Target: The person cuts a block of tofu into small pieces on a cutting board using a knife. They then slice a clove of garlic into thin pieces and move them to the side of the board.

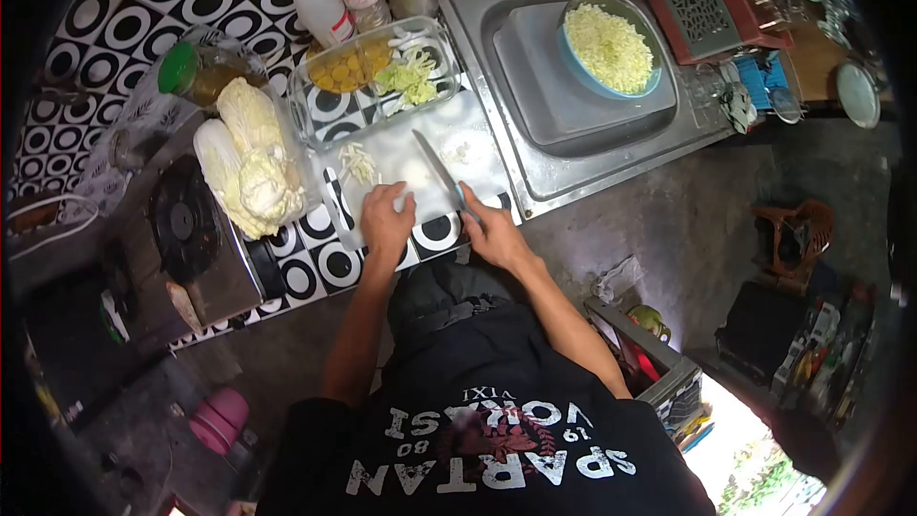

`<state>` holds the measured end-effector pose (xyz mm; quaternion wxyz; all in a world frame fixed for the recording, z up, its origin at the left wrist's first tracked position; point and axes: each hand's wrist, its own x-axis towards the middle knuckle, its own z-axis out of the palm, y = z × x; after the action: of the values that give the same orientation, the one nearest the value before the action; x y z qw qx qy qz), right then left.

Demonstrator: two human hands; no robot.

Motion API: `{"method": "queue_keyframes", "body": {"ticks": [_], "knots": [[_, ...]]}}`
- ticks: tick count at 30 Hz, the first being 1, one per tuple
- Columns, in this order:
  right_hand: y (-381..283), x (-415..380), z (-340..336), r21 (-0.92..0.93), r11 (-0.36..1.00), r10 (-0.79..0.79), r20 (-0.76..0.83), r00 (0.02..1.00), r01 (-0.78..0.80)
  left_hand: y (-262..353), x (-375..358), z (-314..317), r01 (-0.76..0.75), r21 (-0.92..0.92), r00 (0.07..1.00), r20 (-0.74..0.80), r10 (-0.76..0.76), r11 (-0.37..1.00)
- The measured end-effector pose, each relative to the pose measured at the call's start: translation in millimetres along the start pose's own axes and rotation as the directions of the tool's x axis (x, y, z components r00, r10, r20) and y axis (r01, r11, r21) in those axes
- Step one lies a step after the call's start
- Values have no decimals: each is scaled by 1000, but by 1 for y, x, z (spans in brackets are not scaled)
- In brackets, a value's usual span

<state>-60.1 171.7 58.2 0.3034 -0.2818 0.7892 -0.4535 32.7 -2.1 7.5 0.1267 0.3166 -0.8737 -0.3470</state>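
Observation:
My right hand [497,230] is wrapped round the handle of a kitchen knife [438,166], whose blade points away from me over a translucent white cutting board [468,126]. To its left, my left hand [387,220] rests on the board with curled fingers. Pale whitish food [413,173] lies just beyond those fingertips; its kind is too blurred to tell, and whether the fingers grip a piece is hidden. Sliced pale strips [357,163] lie at the board's left side. A few small bits [457,152] are right of the blade.
Behind the board stands a clear divided container [302,113] with yellow-orange slices and chopped greens. Napa cabbages [252,158] lie left, near a stove burner [183,218]. A blue bowl [569,56] of shredded cabbage sits on the steel sink [482,38]. Bottles [318,2] stand at the back.

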Motion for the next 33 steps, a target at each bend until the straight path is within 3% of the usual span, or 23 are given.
{"method": "queue_keyframes", "body": {"ticks": [1,4,7,10,17,19,21,24,25,27,29,30,33], "knots": [[1,-3,-9,5,999,42,19,999,-42,-2,-2,-1,26,40,995,-101,-22,999],[11,-8,-24,-53,994,102,65,993,-99,1,-4,-8,56,104,976,-215,-32,993],[23,-6,-32,-95,986,-122,178,976,141,0,8,-7,90,140,970,-237,-55,986],[31,-2,-29,-12,986,-152,309,939,164,-4,15,-4,119,132,965,-248,-84,984],[36,12,-46,-144,985,-63,182,981,90,-2,22,-16,229,283,972,-120,-202,931],[29,5,-64,11,998,-67,157,985,66,3,26,-17,246,264,969,-79,-234,933],[26,-9,-77,-3,997,-76,114,991,77,1,26,-19,206,361,978,-46,-203,910],[33,-26,-89,5,997,-82,-33,996,83,3,29,-22,210,361,975,-7,-223,909],[33,-32,-91,-6,1000,-16,-36,999,16,7,29,-27,199,362,977,-7,-211,911],[31,-39,-77,-9,998,63,-57,996,-63,11,26,-35,238,264,969,4,-248,935],[34,-43,-55,-134,991,-32,-25,999,28,2,18,-39,179,184,984,-50,-173,966],[30,-44,-38,-78,996,-39,10,999,40,-3,14,-43,159,118,987,-49,-154,980],[18,-37,12,-166,979,-108,63,992,117,-18,4,-55,121,-95,991,-43,-126,988]]}}
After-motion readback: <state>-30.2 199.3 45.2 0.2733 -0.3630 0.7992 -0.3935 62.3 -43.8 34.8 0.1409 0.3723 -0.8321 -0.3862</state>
